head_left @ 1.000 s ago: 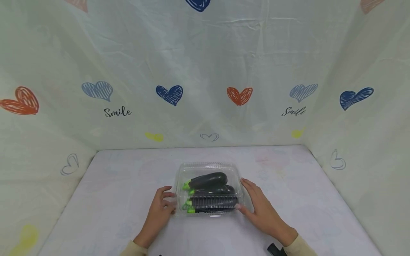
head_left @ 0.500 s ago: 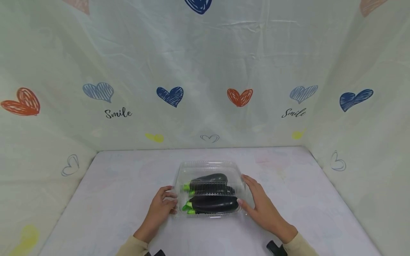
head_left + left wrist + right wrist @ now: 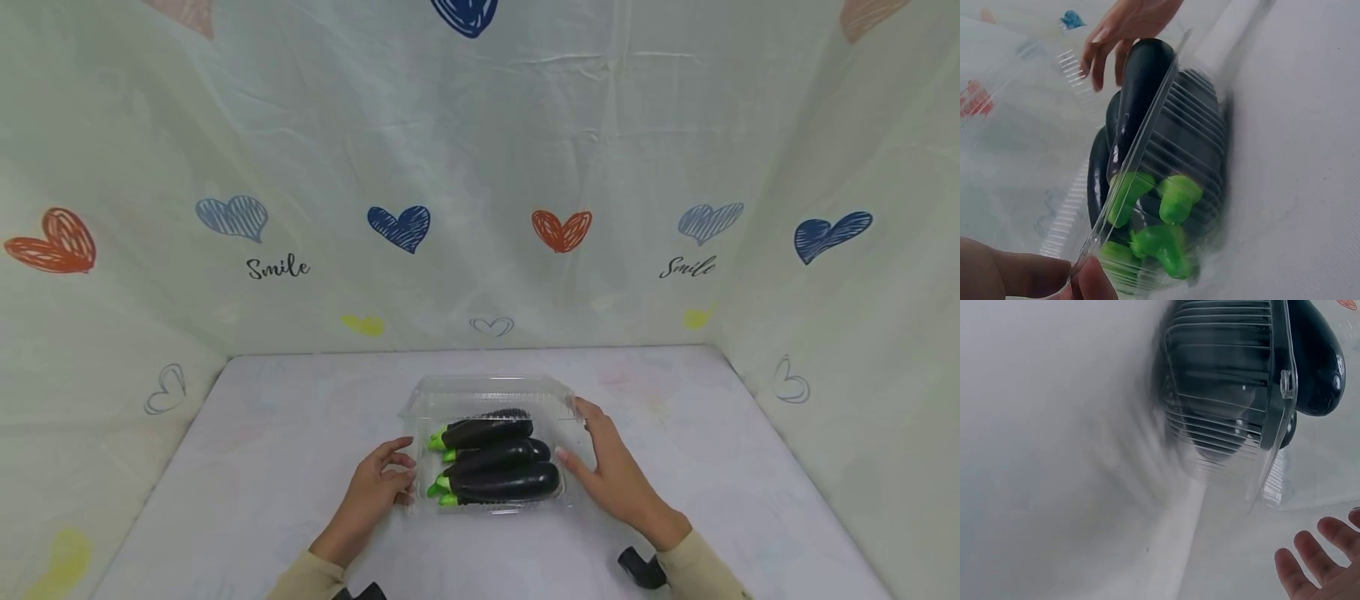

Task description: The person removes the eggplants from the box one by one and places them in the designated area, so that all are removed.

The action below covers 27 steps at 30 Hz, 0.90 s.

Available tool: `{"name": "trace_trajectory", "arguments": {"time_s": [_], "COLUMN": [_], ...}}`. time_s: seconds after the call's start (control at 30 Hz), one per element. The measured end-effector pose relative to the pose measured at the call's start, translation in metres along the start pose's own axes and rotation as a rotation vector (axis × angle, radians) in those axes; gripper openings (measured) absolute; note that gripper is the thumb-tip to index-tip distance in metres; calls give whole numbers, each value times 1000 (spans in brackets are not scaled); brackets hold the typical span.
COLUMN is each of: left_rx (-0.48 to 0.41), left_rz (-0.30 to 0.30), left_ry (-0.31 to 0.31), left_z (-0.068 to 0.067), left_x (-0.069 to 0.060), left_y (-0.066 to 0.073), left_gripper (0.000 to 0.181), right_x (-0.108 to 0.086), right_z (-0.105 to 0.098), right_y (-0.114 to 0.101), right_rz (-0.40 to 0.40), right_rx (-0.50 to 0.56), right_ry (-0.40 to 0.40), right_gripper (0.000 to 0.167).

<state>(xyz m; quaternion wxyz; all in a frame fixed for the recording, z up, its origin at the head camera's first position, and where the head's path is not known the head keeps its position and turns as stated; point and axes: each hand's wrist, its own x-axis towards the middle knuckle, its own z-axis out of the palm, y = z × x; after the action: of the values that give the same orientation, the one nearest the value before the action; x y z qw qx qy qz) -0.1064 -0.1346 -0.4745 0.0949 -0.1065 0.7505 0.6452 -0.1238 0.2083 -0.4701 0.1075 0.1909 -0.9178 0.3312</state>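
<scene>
A clear plastic clamshell box (image 3: 498,507) holds several dark eggplants (image 3: 504,482) with green stem ends pointing left. Its transparent lid (image 3: 487,387) is raised and tilts toward the back. At the box's left side, my left hand (image 3: 375,485) pinches the rim between thumb and finger, plainest in the left wrist view. My right hand (image 3: 622,487) is at the right side with fingers spread, the upper ones by the lid's edge and the thumb near the base. Exact fingertip contact there cannot be made out. In the right wrist view, the ridged box wall (image 3: 1216,381) stands beside the spread fingers (image 3: 1316,559).
The box stands on a pale cloth-covered table (image 3: 255,467). A hanging white sheet (image 3: 480,133) printed with hearts and "Smile" encloses the back and sides. Black straps or devices (image 3: 642,568) show at the wrists.
The lid has swung up and back from over the eggplants, uncovering them. My right hand has risen slightly along with the lid's edge. The left hand has barely moved.
</scene>
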Motion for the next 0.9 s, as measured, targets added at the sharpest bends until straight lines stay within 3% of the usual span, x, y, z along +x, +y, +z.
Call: {"name": "trace_trajectory", "arguments": {"time_s": [0.7, 0.9], "left_rx": [-3, -31], "left_rz": [-92, -88], "left_ry": [-22, -47], "left_z": [-4, -5], "left_x": [-1, -2], "left_y": [0, -4], "left_gripper": [56, 56], "right_x": [28, 34], "right_z": [-9, -11], "right_y": [4, 6], "right_rz": [-53, -60], "right_rx": [116, 163], "right_ry": [26, 13], "right_gripper": [69, 67]}}
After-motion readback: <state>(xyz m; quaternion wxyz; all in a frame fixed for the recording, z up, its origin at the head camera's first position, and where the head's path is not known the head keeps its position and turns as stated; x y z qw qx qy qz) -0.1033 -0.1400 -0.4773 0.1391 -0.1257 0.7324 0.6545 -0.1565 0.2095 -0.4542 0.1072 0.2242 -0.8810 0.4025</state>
